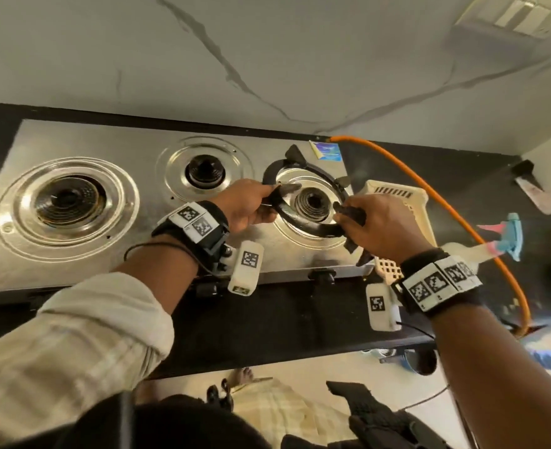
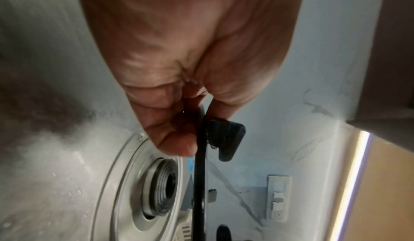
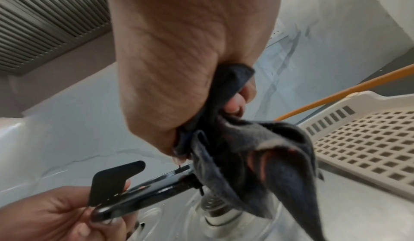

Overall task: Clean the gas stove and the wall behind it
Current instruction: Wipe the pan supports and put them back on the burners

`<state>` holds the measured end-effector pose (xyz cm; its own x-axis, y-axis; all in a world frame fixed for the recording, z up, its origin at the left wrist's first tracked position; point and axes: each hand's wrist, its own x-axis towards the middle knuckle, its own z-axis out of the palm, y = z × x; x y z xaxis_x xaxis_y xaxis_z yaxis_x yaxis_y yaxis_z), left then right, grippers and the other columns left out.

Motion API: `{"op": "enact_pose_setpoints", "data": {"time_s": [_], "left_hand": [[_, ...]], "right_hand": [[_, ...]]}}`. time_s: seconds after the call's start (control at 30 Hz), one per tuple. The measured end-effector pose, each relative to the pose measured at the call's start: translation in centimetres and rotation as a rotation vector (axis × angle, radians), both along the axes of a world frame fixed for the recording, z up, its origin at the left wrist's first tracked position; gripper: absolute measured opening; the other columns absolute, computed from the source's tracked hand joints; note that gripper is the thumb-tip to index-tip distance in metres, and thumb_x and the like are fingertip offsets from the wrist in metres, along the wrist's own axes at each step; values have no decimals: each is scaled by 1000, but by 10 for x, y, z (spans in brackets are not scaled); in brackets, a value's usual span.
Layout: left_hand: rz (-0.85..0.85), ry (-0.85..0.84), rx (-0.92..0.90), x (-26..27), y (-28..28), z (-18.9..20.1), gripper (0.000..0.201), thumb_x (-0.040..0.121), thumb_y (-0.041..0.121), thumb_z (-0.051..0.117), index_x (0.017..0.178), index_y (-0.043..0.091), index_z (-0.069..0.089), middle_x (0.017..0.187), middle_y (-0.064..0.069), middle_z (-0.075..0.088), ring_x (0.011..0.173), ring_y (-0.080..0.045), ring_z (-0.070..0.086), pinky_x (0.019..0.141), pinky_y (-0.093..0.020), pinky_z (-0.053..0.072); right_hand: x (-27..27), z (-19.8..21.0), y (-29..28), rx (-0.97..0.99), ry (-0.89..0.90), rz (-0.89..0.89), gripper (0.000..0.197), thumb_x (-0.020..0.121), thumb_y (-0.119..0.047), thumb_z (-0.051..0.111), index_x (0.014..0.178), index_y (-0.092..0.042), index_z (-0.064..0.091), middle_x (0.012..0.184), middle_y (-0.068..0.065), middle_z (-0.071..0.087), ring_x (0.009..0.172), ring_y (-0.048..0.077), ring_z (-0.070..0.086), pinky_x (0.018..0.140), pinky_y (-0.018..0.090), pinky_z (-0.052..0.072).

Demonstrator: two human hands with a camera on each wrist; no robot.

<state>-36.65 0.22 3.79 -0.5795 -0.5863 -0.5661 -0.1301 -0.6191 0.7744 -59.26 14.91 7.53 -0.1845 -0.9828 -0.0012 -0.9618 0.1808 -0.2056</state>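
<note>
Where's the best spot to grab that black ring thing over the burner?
Grab the pan support by its round rim, one side each, as now: the left hand pinches the left rim beside an upright prong, and the right hand grips the right rim through the dark cloth. The rim is thin enough to pinch; the prongs stick out awkwardly.

Both forearms reaching forward over the stove, wrists banded; left hand curled, pinching the black pan support at the right burner; right hand fisted round a dark cloth, pressed against that ring.
</note>
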Motion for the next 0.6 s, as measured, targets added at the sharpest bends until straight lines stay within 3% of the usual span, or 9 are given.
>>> {"op": "enact_pose_setpoints", "data": {"time_s": [0.13, 0.23, 0.33, 0.43, 0.53, 0.6], "left_hand": [[-28, -78, 0, -21, -2, -17, 27, 108, 15, 50, 117, -5, 64, 92, -14, 65, 71, -15, 57, 57, -22, 53], [-4, -193, -100, -28, -4, -25, 21, 105, 14, 58, 108, -4, 68, 93, -18, 67, 72, -17, 61, 67, -27, 57], [4, -383, -425, -27, -6, -35, 25, 101, 31, 67, 112, 9, 71, 97, -10, 72, 80, -17, 67, 81, -36, 60], [-81, -438, -757, -24, -1, -36, 27, 97, 49, 66, 110, 26, 72, 98, 9, 69, 89, -9, 64, 78, -27, 51], [-239, -485, -992, -26, 8, -41, 32, 94, 41, 74, 122, 25, 73, 110, 10, 68, 96, -8, 63, 85, -28, 50], [-212, -509, -1072, -30, 11, -47, 34, 93, 31, 77, 125, 22, 74, 116, 3, 72, 99, -12, 63, 93, -34, 53]], "right_hand": [[-17, -22, -6, 1, 11, -7, 18, 98, -40, 67, 93, -25, 74, 73, -11, 62, 71, 13, 63, 65, 25, 42], [-20, -34, -6, -20, 32, -29, 20, 98, -42, 66, 91, -24, 73, 74, -6, 64, 69, 15, 62, 64, 28, 44], [-17, -48, -5, -33, 96, -97, 24, 96, -47, 63, 93, -25, 73, 76, -4, 67, 68, 15, 61, 62, 28, 50], [-8, -60, -2, -29, 125, -170, 26, 98, -45, 62, 88, -23, 71, 73, -5, 62, 66, 14, 57, 56, 25, 43], [-2, -69, -1, -12, 116, -194, 26, 98, -45, 62, 89, -23, 73, 74, -6, 63, 67, 13, 59, 59, 26, 45], [0, -72, 0, -9, 98, -198, 28, 98, -49, 61, 89, -24, 72, 76, -6, 64, 68, 12, 61, 61, 28, 52]]}}
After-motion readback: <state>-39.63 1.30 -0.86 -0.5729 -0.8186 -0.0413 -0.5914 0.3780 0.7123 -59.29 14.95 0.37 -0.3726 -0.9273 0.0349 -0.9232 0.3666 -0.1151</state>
